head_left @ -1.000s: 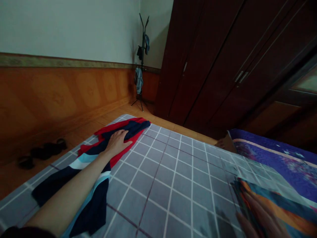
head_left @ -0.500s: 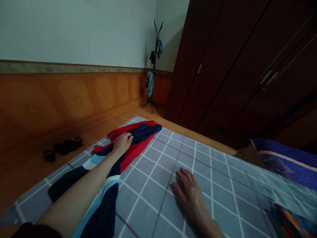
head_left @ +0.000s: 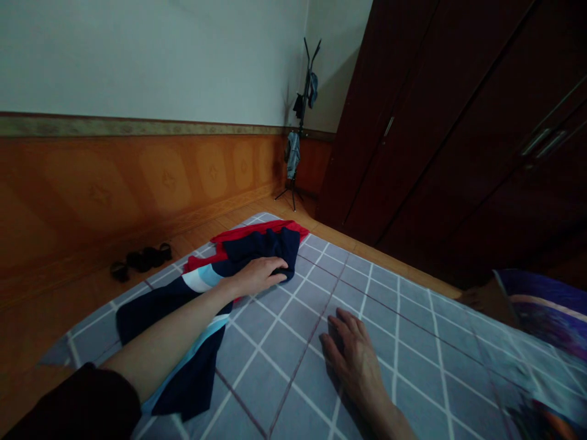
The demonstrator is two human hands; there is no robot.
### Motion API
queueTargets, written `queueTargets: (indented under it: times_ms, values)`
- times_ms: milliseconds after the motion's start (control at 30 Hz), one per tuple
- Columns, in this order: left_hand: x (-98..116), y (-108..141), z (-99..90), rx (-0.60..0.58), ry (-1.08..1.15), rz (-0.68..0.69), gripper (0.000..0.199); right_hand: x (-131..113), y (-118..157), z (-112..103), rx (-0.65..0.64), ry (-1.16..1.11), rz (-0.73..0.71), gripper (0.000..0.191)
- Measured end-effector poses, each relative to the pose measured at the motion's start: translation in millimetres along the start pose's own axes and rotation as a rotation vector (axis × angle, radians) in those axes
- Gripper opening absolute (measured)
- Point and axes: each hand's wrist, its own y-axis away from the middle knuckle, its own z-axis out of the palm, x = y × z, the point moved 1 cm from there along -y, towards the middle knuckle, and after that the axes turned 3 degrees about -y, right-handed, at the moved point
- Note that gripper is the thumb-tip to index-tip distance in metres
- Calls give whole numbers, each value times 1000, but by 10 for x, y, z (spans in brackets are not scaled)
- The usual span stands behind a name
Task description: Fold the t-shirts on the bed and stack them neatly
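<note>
A navy garment with white and light-blue bands [head_left: 169, 305] lies rumpled on the grey checked sheet, at the left of the view. Partly beneath it, a red cloth [head_left: 243, 231] shows along its far edge. My left hand [head_left: 261, 275] reaches across the garment, its thumb and fingers closed on the navy fabric near its right end. My right hand [head_left: 355, 354] rests palm down on the sheet, fingers a little apart and slightly bent, holding nothing.
The bed sheet [head_left: 413, 366] has a colourful item [head_left: 557, 421] at its lower right corner. Dark shoes [head_left: 142, 260] stand on the floor at left. Beyond are a coat rack [head_left: 301, 116], a dark wardrobe [head_left: 413, 153] and a purple item [head_left: 545, 311] at right.
My left hand has moved right and slightly nearer, drawing the navy fabric with it over the red cloth. My right hand stays on the sheet. The view has turned a little left.
</note>
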Motion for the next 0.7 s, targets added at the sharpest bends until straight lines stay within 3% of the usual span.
queueTargets:
  times_ms: [67, 167, 267, 333, 433, 500, 567, 633, 700]
  values:
    - [-43, 46, -147, -150, -93, 16, 35, -1, 0, 0, 14, 4, -10, 36]
    - [-158, 143, -420, -326, -289, -95, 51, -15, 1, -7, 22, 8, -17, 35]
    - [-193, 203, -602, -383, -411, -219, 32, -33, 5, -15, 22, 13, -20, 33]
    - [-106, 200, -638, -363, -413, -210, 14, -45, 5, -24, 21, 14, -18, 33]
    - [196, 151, -566, -291, -22, -106, 15, -70, -2, -50, 5, 6, -14, 35]
    - [426, 105, -442, -156, 423, -107, 21, -91, -10, -75, -17, -8, -11, 36]
    - [584, 58, -270, -41, 721, -142, 25, -109, -17, -102, -35, -31, -9, 39]
    - [629, 17, -109, -4, 763, -139, 24, -119, -21, -122, -39, -67, -7, 41]
    - [569, -3, -32, -21, 638, -131, 22, -120, -21, -133, -26, -107, 1, 40]
